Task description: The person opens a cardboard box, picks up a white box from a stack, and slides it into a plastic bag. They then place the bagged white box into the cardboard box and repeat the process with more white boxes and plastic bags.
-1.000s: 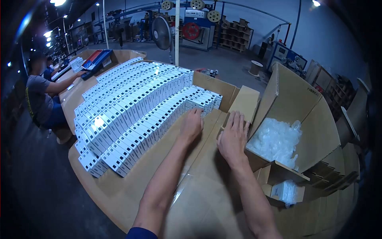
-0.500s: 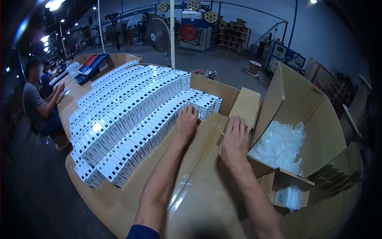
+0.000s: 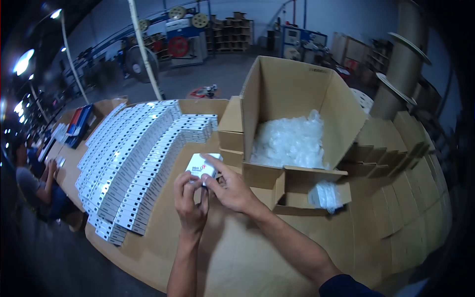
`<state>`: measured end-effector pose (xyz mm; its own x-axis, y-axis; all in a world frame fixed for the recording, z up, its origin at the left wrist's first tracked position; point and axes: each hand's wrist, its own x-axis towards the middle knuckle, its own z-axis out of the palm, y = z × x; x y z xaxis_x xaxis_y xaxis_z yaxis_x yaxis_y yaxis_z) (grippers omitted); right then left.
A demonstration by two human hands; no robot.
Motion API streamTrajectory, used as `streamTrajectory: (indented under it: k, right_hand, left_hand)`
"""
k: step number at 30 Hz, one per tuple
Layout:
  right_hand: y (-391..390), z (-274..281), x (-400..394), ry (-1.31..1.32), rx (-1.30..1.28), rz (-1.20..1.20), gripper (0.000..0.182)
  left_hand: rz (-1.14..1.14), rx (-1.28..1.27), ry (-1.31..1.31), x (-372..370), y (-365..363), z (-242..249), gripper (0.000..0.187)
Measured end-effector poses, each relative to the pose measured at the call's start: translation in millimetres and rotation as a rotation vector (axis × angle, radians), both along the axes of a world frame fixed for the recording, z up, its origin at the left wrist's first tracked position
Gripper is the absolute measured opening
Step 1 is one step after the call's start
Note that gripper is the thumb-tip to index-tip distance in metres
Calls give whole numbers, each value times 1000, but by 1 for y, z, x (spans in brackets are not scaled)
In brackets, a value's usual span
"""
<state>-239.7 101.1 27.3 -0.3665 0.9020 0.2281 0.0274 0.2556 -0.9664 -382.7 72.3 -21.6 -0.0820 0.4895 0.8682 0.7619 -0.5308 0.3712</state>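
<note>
A small white box (image 3: pixel 199 164) with black and red print is held up over the cardboard-covered table. My left hand (image 3: pixel 190 204) grips it from below and the left, fingers curled. My right hand (image 3: pixel 231 189) is closed on its right side, with the thumb near the lower edge and the index finger along the top. To the left stand long, tightly packed rows of similar white boxes (image 3: pixel 129 148), stacked higher at the back than at the front.
A large open carton (image 3: pixel 289 89) holds clear plastic wrap (image 3: pixel 292 141). Before it, a smaller open carton (image 3: pixel 297 210) contains a bubble-wrapped item (image 3: pixel 326 195). Flattened cardboard (image 3: pixel 396 188) overlaps at right. At far left a person (image 3: pixel 37 183) sits by the table.
My left hand has left the white rows and my right hand has left the brown carton. Both have come together on one white box. The view has turned right.
</note>
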Motion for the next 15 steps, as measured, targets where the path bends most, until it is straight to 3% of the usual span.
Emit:
streamTrajectory:
  k: [4, 6, 7, 8, 9, 10, 12, 15]
  right_hand:
    - [-17, -8, 57, 99, 168, 12, 19]
    - [-30, 9, 100, 164, -132, 29, 21]
    - [-30, 10, 119, 149, -93, -26, 19]
    - [-28, 10, 138, 133, -54, -83, 19]
    - [-21, 10, 160, -26, 114, -214, 19]
    - [-18, 23, 179, -157, 119, -321, 20]
    - [6, 24, 214, -343, 294, -518, 21]
    - [38, 35, 241, -399, 468, -735, 27]
  left_hand:
    - [-236, -20, 141, 45, -39, 27, 37]
    - [-410, -147, 78, 59, -37, 48, 34]
    - [-498, -214, 50, 66, -29, 56, 33]
    - [-570, -269, -57, 74, -10, 54, 25]
    - [-555, -303, -22, 88, 5, 64, 21]
    - [-540, -337, 13, 103, 24, 75, 16]
    - [-639, -366, 116, 135, 77, 83, 11]
    - [-691, -363, 399, 188, 174, 67, 15]
